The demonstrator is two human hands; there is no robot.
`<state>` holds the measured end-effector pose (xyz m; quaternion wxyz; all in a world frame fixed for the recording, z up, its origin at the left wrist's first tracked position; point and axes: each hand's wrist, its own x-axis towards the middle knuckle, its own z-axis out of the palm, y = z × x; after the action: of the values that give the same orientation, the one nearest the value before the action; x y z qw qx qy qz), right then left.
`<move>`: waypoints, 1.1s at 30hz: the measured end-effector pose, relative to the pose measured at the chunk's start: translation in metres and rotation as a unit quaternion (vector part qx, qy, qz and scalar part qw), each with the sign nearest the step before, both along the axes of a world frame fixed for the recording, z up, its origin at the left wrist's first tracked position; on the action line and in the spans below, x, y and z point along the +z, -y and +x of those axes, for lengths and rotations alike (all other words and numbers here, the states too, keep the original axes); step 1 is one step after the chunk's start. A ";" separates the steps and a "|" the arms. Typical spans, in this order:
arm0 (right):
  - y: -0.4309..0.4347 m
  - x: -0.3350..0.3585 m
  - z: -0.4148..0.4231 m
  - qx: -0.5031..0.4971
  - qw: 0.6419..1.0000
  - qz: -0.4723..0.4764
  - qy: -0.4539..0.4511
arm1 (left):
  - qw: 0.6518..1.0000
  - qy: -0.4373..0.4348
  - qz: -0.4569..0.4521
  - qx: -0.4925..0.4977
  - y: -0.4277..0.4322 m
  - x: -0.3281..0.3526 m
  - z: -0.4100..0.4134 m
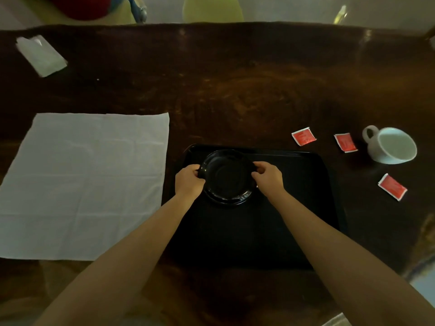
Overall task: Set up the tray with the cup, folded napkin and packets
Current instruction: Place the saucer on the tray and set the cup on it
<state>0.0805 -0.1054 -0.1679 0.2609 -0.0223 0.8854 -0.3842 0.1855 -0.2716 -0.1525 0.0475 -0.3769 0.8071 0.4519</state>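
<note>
A black saucer (pixel 227 177) is held over the far left part of a black tray (pixel 294 208), which is set on a dark wooden surface (pixel 235 90). The saucer's left rim is gripped by the left hand (pixel 188 182), with fingers curled round the edge, and its right rim is pinched by the right hand (pixel 268 176). Whether the saucer is resting on the tray or is raised just above it cannot be told.

A white napkin (pixel 87 184) is spread flat and unfolded on the surface, just beside the tray's left edge. A white cup (pixel 392 145) is placed on the surface to the right of the tray, beyond its far right corner, with the handle turned to the left. Three red packets are laid on the surface off the tray: one (pixel 304 136) near the tray's far edge, one (pixel 345 142) just beside the cup, and one (pixel 392 187) nearer the person, well apart from the tray's right side. A small white paper wrapper (pixel 41 55) is seen at the far left corner of the surface.
</note>
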 end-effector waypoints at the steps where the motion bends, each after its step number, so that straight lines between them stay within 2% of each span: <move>1: 0.000 0.000 -0.001 0.000 1.000 0.002 0.002 | 1.000 -0.001 0.007 0.000 0.001 0.000 0.000; 10: 0.002 0.001 0.003 0.009 1.000 0.016 -0.004 | 1.000 -0.003 0.029 0.003 0.003 -0.003 0.003; 24: 0.010 -0.007 -0.003 -0.006 0.999 0.030 -0.025 | 0.999 -0.017 -0.004 -0.034 0.011 -0.016 -0.003; 30: 0.006 0.000 -0.006 0.035 0.996 0.081 -0.021 | 0.999 0.020 -0.010 -0.041 0.017 -0.007 -0.010; 33: -0.003 0.011 -0.011 0.061 0.988 0.136 -0.037 | 0.999 -0.008 -0.020 -0.036 0.017 0.014 -0.015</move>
<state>0.0691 -0.1026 -0.1572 0.2512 -0.0551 0.9353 -0.2429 0.1706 -0.2890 -0.1388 0.0503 -0.3448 0.8294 0.4367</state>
